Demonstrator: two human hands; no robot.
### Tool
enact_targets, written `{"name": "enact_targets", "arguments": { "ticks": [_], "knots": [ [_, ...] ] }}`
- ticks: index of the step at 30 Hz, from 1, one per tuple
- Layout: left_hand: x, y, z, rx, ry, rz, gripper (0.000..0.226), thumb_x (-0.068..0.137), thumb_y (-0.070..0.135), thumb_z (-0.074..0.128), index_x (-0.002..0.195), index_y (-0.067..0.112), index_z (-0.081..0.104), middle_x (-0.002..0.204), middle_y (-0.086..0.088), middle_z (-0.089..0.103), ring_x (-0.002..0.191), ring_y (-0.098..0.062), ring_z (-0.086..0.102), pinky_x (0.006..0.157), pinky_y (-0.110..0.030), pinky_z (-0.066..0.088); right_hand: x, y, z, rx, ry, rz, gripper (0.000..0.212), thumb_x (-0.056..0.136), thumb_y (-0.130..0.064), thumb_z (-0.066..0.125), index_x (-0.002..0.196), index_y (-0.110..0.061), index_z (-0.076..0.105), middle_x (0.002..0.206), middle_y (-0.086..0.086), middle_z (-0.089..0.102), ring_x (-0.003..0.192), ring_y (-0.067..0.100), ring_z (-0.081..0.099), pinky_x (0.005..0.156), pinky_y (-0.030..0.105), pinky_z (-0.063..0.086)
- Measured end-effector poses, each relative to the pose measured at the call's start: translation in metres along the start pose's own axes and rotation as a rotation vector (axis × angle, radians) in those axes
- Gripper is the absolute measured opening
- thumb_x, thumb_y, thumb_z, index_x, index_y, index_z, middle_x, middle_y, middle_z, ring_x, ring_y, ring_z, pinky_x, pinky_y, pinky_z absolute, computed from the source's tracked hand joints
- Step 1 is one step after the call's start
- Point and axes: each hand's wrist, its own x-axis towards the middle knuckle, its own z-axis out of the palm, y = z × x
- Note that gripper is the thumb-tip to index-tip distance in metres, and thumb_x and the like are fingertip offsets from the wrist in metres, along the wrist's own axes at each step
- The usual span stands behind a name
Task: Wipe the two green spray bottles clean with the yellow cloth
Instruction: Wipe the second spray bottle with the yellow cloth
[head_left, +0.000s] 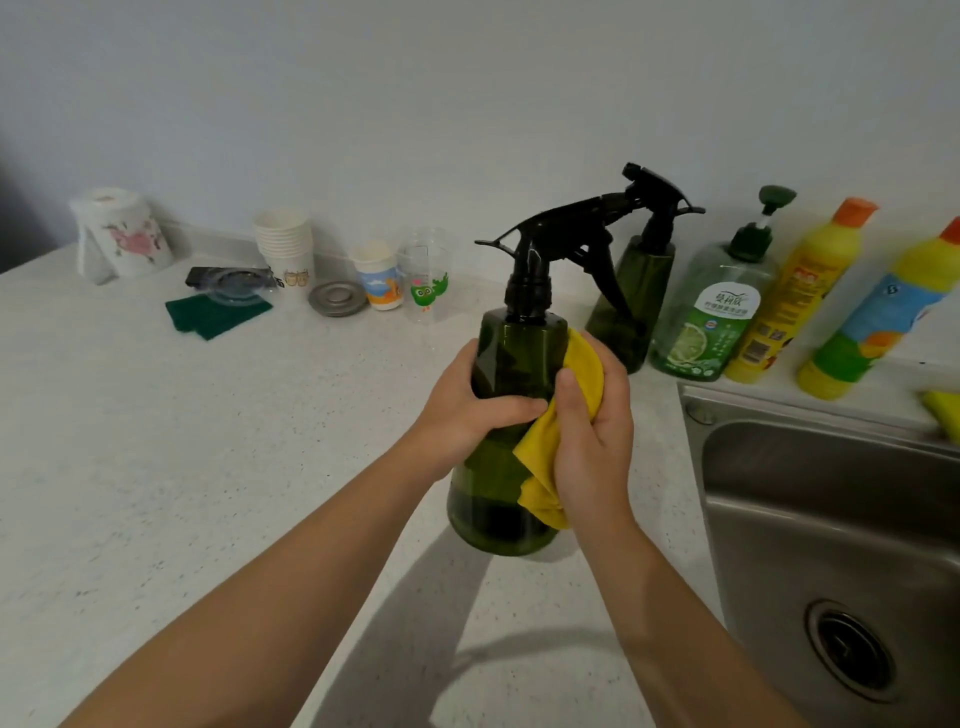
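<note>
Over the speckled counter (208, 467) beside the steel sink (831, 519), you hold the near green spray bottle (498, 467) upright, long axis vertical, nozzle pointing away. Your left hand (467, 410) grips its body; your right hand (592, 426) presses the yellow cloth (540, 441) against its right flank. The second green bottle (631, 306) stands behind, nearer your right hand.

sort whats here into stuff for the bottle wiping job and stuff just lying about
For the job:
held spray bottle
second spray bottle
yellow cloth

Lying about:
paper cups
soap bottle
tissue roll
green pad
sink
</note>
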Motion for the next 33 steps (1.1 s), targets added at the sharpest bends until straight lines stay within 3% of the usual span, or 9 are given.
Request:
{"name": "enact_targets", "arguments": {
  "ticks": [3, 6, 15, 18, 21, 25, 28, 31, 33],
  "knots": [
    [-0.002, 0.009, 0.012, -0.010, -0.072, 0.025, 0.058, 0.040, 0.035, 0.073, 0.094, 0.035, 0.052, 0.096, 0.005, 0.064, 0.090, -0.015, 0.063, 0.075, -0.028, 0.052, 0.007, -0.013, -0.011, 0.007, 0.013, -0.067, 0.027, 0.083, -0.033, 0.039, 0.106, -0.046, 0.043, 0.115, -0.017, 0.048, 0.106, -0.009, 0.046, 0.087, 0.005, 0.040],
    [-0.003, 0.015, 0.022, -0.040, -0.118, 0.043, 0.054, 0.046, 0.029, 0.072, 0.096, 0.034, 0.051, 0.096, 0.003, 0.064, 0.088, -0.016, 0.063, 0.073, -0.028, 0.052, 0.014, -0.024, -0.022, 0.010, -0.010, -0.131, 0.028, 0.083, -0.030, 0.038, 0.108, -0.037, 0.049, 0.117, -0.009, 0.050, 0.110, -0.002, 0.048, 0.094, 0.014, 0.040],
    [-0.004, 0.024, 0.045, -0.088, -0.171, 0.053, 0.057, 0.049, 0.028, 0.071, 0.103, 0.027, 0.053, 0.091, -0.001, 0.064, 0.075, -0.012, 0.066, 0.062, -0.025, 0.053, 0.033, -0.041, -0.048, -0.023, -0.036, -0.143, 0.015, 0.080, -0.026, 0.043, 0.090, -0.032, 0.052, 0.094, -0.008, 0.054, 0.093, 0.014, 0.054, 0.090, 0.038, 0.045],
    [-0.003, 0.022, 0.049, -0.066, -0.141, 0.051, 0.067, 0.048, 0.033, 0.071, 0.111, 0.021, 0.052, 0.094, -0.002, 0.065, 0.080, -0.016, 0.066, 0.064, -0.027, 0.053, 0.028, -0.034, -0.050, -0.142, -0.012, -0.267, 0.017, 0.081, -0.032, 0.043, 0.096, -0.030, 0.050, 0.100, -0.011, 0.051, 0.098, 0.004, 0.050, 0.092, 0.024, 0.041],
    [-0.004, 0.021, 0.052, -0.092, -0.088, 0.037, 0.053, 0.056, 0.027, 0.068, 0.107, 0.022, 0.054, 0.094, -0.001, 0.066, 0.080, -0.014, 0.066, 0.064, -0.026, 0.053, 0.019, -0.026, -0.053, -0.213, -0.031, -0.380, 0.030, 0.083, -0.027, 0.039, 0.110, -0.020, 0.048, 0.116, -0.005, 0.047, 0.110, -0.010, 0.040, 0.096, 0.007, 0.030],
    [0.000, 0.027, 0.052, -0.139, 0.016, 0.042, 0.034, 0.067, 0.019, 0.070, 0.095, 0.029, 0.054, 0.092, 0.002, 0.064, 0.079, -0.012, 0.064, 0.064, -0.024, 0.052, 0.002, -0.015, -0.055, -0.190, -0.132, -0.248, 0.033, 0.087, -0.027, 0.042, 0.117, -0.037, 0.036, 0.128, -0.016, 0.038, 0.116, -0.016, 0.034, 0.096, 0.003, 0.027],
    [0.004, 0.035, 0.052, -0.117, 0.088, 0.076, 0.038, 0.059, 0.027, 0.069, 0.094, 0.029, 0.053, 0.094, -0.001, 0.064, 0.083, -0.017, 0.064, 0.069, -0.032, 0.053, -0.014, -0.003, -0.060, -0.142, -0.151, -0.066, 0.036, 0.083, -0.034, 0.036, 0.117, -0.046, 0.032, 0.129, -0.011, 0.040, 0.114, -0.013, 0.037, 0.096, 0.006, 0.033],
    [0.006, 0.039, 0.053, -0.112, 0.128, 0.104, 0.040, 0.056, 0.029, 0.068, 0.094, 0.029, 0.053, 0.095, -0.002, 0.063, 0.086, -0.022, 0.064, 0.075, -0.040, 0.055, -0.025, 0.009, -0.063, -0.133, -0.116, 0.092, 0.043, 0.082, -0.041, 0.032, 0.125, -0.034, 0.036, 0.132, -0.002, 0.042, 0.117, 0.005, 0.042, 0.104, 0.029, 0.038],
    [0.005, 0.039, 0.055, -0.128, 0.147, 0.111, 0.035, 0.061, 0.026, 0.070, 0.091, 0.031, 0.052, 0.095, 0.000, 0.062, 0.088, -0.022, 0.063, 0.077, -0.042, 0.055, -0.025, 0.010, -0.062, -0.161, -0.070, 0.087, 0.039, 0.087, -0.039, 0.032, 0.124, -0.028, 0.039, 0.130, 0.002, 0.043, 0.113, 0.003, 0.043, 0.101, 0.022, 0.037]
  ]
}}
